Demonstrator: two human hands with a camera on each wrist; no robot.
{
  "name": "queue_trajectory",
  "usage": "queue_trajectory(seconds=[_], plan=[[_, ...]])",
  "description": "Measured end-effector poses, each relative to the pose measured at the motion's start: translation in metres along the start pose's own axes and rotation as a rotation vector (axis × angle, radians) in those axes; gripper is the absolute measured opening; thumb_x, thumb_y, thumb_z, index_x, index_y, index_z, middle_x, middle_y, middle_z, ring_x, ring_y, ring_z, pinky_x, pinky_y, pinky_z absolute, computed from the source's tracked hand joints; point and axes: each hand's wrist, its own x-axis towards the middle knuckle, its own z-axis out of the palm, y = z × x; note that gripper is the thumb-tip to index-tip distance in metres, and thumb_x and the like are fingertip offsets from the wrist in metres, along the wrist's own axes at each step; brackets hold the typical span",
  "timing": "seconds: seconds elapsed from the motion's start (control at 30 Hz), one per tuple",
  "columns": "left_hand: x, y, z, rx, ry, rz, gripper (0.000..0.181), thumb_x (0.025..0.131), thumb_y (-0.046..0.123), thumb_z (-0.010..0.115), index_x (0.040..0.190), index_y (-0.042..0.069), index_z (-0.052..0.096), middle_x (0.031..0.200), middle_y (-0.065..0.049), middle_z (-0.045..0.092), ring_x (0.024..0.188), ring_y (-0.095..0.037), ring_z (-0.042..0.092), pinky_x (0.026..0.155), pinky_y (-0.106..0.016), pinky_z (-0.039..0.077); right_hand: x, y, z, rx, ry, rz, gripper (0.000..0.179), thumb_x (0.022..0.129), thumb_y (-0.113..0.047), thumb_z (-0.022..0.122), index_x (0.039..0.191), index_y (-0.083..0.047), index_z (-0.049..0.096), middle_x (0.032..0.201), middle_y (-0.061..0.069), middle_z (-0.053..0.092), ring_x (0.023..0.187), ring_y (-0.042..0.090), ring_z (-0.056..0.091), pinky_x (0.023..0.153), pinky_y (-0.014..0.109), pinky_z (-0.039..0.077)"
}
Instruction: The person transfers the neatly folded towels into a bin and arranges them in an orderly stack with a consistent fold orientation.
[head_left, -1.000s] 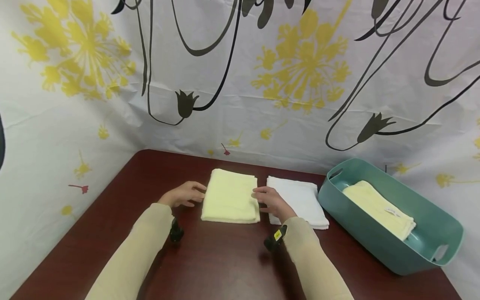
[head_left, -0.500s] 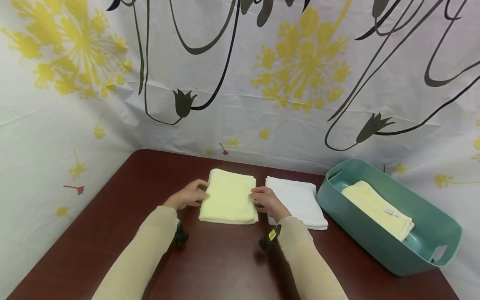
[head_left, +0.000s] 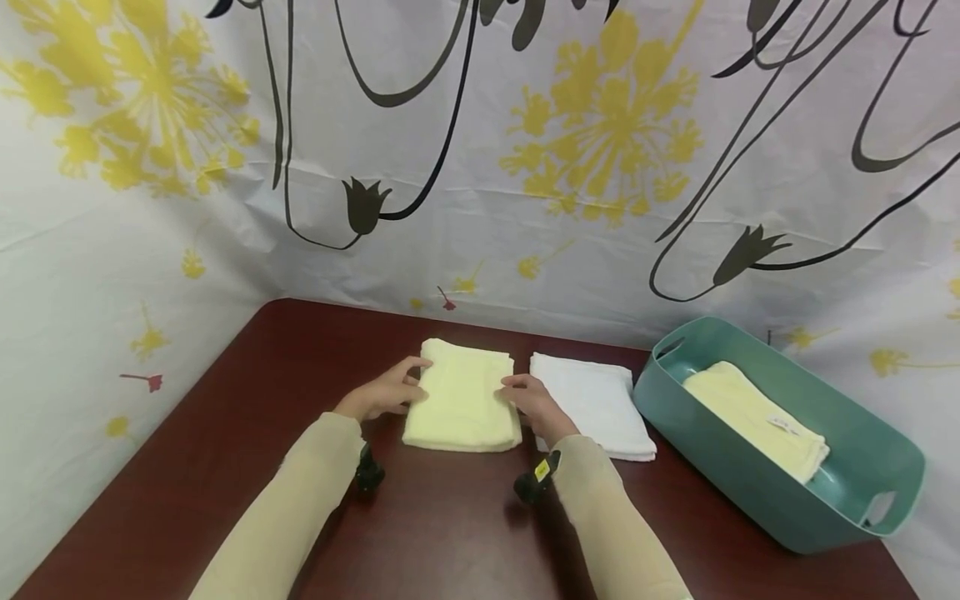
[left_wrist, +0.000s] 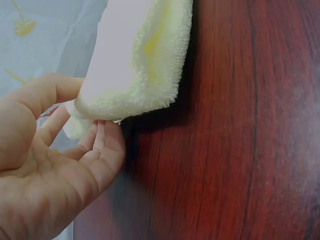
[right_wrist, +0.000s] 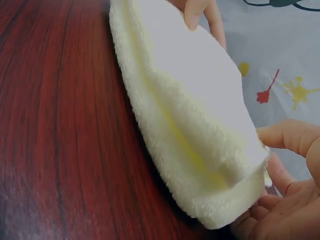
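Note:
A folded pale yellow towel (head_left: 461, 404) lies between both hands on the table. My left hand (head_left: 385, 392) pinches its left edge, and in the left wrist view the thumb is on top of the towel (left_wrist: 127, 60) with the other fingers tucked beneath. On the opposite edge my right hand (head_left: 534, 404) has the same hold, its thumb above the layers and fingers below in the right wrist view. The towel's sides (right_wrist: 200, 115) bow upward there, showing stacked terry layers. A folded white towel (head_left: 592, 404) lies just right of the yellow one, partly behind the right hand.
A teal plastic basket (head_left: 738, 475) with handle slots stands at the table's right side. Inside it rests another pale yellow towel (head_left: 750, 417) with a white tag. The dark red table (head_left: 442, 525) meets a patterned white curtain (head_left: 480, 208) at the back and left.
My left hand has moved right, from beside the yellow towel onto its left edge. The right hand has come to grip the right edge. The towel's sides have lifted slightly.

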Motion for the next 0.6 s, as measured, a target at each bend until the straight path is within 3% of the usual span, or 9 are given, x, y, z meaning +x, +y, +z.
queue_trajectory(seconds=[0.3, 0.6], plan=[[-0.002, 0.004, 0.004, -0.031, 0.033, 0.02, 0.057, 0.087, -0.008, 0.05, 0.138, 0.008, 0.03, 0.112, -0.024, 0.048, 0.087, -0.029, 0.058, 0.069, -0.041, 0.051, -0.006, -0.005, 0.005, 0.068, -0.031, -0.052, 0.033, 0.087, -0.004, 0.056, 0.117, 0.004, 0.047, 0.11, 0.018, 0.047, 0.087, 0.023, 0.055, 0.071, 0.035, 0.05], [0.002, 0.008, 0.006, -0.015, 0.037, 0.032, 0.057, 0.087, -0.011, 0.048, 0.137, 0.012, 0.032, 0.106, -0.024, 0.049, 0.081, -0.028, 0.059, 0.065, -0.041, 0.052, -0.007, 0.0, -0.005, 0.126, -0.05, -0.054, 0.037, 0.088, -0.004, 0.055, 0.123, 0.004, 0.045, 0.115, 0.02, 0.046, 0.091, 0.024, 0.054, 0.077, 0.037, 0.049]])
